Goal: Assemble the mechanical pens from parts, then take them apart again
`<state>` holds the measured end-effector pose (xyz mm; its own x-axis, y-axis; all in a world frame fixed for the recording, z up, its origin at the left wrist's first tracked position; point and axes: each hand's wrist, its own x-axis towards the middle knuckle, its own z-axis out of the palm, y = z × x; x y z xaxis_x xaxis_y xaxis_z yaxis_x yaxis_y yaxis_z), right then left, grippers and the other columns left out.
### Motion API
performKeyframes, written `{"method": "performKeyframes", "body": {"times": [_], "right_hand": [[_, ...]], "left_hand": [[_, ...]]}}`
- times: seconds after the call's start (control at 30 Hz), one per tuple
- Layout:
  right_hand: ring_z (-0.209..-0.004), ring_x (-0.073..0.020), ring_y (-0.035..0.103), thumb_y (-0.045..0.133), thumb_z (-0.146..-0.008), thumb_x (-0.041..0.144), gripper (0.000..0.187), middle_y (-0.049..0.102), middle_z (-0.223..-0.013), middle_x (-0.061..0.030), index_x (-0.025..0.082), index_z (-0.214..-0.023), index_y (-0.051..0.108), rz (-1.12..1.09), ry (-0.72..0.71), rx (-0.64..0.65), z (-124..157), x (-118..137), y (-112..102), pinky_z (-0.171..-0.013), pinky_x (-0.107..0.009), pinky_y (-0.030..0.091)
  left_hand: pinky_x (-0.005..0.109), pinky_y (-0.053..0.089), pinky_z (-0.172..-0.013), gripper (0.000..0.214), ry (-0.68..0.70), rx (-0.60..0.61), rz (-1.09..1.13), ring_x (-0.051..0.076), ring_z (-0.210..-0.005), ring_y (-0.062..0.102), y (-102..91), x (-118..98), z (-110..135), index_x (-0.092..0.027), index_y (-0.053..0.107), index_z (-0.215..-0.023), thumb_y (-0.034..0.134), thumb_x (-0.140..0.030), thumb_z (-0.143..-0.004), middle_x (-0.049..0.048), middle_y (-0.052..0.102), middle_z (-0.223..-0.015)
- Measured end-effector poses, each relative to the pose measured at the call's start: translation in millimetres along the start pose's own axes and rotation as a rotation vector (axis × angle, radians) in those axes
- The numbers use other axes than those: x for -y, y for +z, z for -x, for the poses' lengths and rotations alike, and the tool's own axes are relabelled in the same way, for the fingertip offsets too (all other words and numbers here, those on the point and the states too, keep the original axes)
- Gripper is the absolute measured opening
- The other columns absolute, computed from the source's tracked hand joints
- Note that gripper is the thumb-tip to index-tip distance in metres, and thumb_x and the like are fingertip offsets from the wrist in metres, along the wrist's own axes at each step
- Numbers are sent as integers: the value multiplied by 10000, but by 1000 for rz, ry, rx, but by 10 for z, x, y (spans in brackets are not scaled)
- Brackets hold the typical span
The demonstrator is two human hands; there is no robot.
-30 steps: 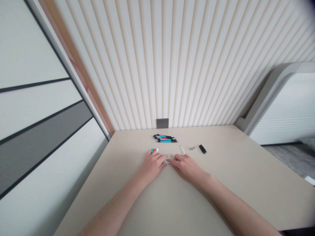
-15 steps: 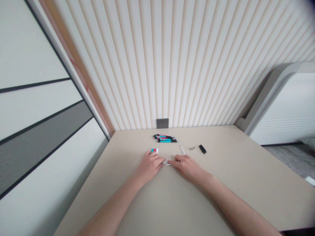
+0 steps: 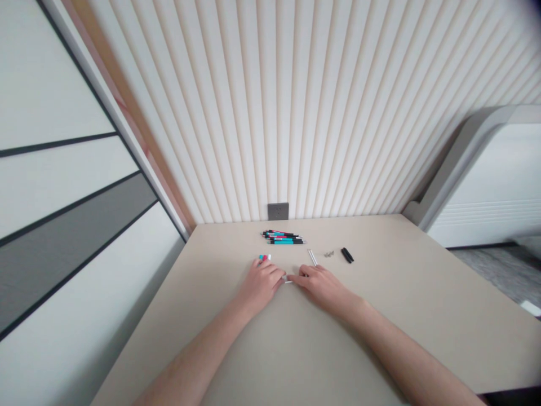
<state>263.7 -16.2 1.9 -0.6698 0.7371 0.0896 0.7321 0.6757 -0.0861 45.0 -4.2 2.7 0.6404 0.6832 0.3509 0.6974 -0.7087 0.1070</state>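
Observation:
My left hand (image 3: 261, 280) and my right hand (image 3: 321, 283) rest knuckles-up on the beige table (image 3: 422, 316), fingertips meeting around a small white pen part (image 3: 287, 278). Both hands are closed in a pinch on that part. A small piece with cyan, red and white ends (image 3: 265, 257) lies just beyond my left hand. Several assembled pens with cyan and red barrels (image 3: 283, 237) lie in a bunch further back. Thin white refill tubes (image 3: 313, 257) lie just beyond my right hand.
Small metal springs (image 3: 329, 254) and two black pen grips (image 3: 347, 255) lie to the right of the refills. A grey wall socket (image 3: 278, 211) sits on the ribbed wall behind the table. A white cabinet (image 3: 486, 186) stands at the right.
Both hands have stayed together over the small white part with only slight finger shifts. The view has tilted a little.

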Motion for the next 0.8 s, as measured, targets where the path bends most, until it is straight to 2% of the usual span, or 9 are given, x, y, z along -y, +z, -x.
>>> {"method": "performKeyframes", "body": {"times": [0.2,0.47,0.67,0.8], "right_hand": [[-829,-170,621,490,-934,121,406,619,-958,-48,281,-1302,556,5,4,-1,21,-9,-29,-794,-281,426],[-829,-175,638,450,-942,93,408,658,-943,-58,249,-1303,562,-30,31,-88,90,-87,-111,-799,-287,443],[-890,-185,648,375,-954,79,404,695,-957,-65,210,-1289,560,-191,107,-280,101,-157,-106,-827,-322,467],[-906,-190,669,355,-994,210,319,721,-986,-80,207,-1221,580,-399,217,-468,108,-182,-93,-843,-343,490]], "left_hand": [[366,390,-816,145,-22,0,-17,212,-906,593,-58,-11,1,-213,663,-956,529,-267,-958,32,702,-872],[358,430,-814,210,-170,-30,-61,217,-979,596,-173,149,70,-222,647,-1112,550,-174,-932,64,656,-1051],[355,458,-824,154,-178,23,-48,219,-981,597,-154,151,79,-215,695,-1014,569,-200,-925,65,644,-1051],[359,458,-826,147,-185,42,-56,225,-987,597,-161,138,87,-207,699,-998,573,-204,-924,69,648,-1041]]}}
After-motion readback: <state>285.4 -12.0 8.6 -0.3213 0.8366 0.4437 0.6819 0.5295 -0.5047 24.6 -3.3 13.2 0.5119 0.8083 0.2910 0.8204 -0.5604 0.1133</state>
